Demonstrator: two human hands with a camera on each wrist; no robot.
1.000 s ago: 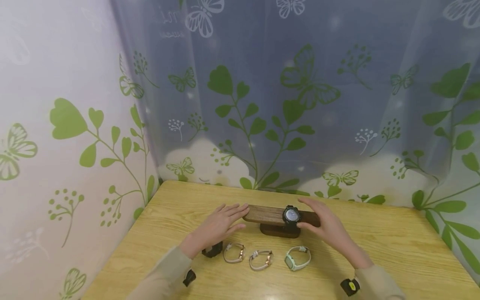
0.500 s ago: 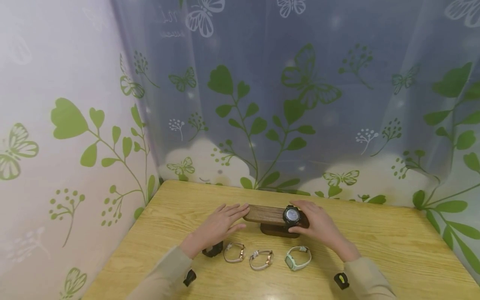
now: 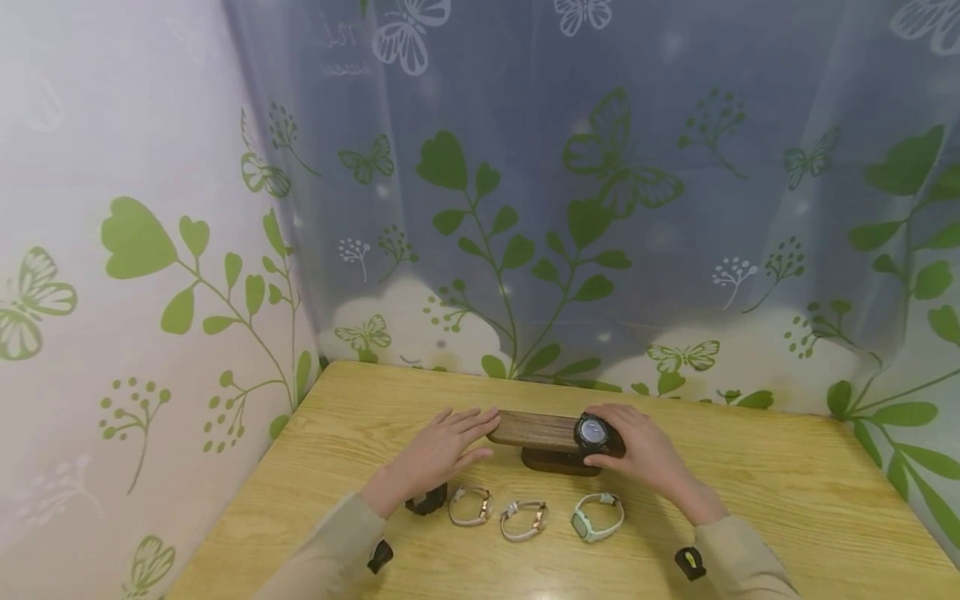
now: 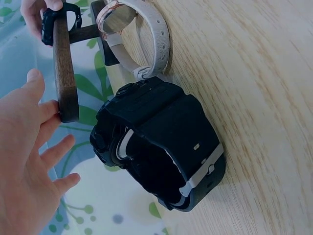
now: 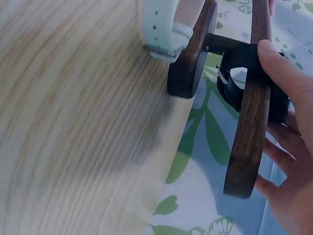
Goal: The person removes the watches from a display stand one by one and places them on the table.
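Observation:
A dark wooden watch stand [image 3: 532, 429] with a raised bar and a base stands on the table. A black digital watch [image 3: 592, 430] is looped around the bar's right part. My right hand [image 3: 648, 450] grips this watch, thumb [image 5: 274, 58] on its strap and fingers on the far side. My left hand [image 3: 427, 454] lies at the bar's left end, fingers extended, one fingertip against the wood. Below the left hand another black watch [image 4: 161, 127] rests on the table, partly hidden in the head view.
In a row before the stand lie two watches with pale straps and rose-gold cases, a nearer one [image 3: 523, 521] and one further left [image 3: 470, 506]. A mint-green watch [image 3: 597, 517] lies to their right. A patterned curtain [image 3: 480, 208] hangs behind the wooden table [image 3: 787, 492].
My right hand has come in from the right and closed around the black watch. The watch has slid slightly right along the bar. The left hand has kept its place.

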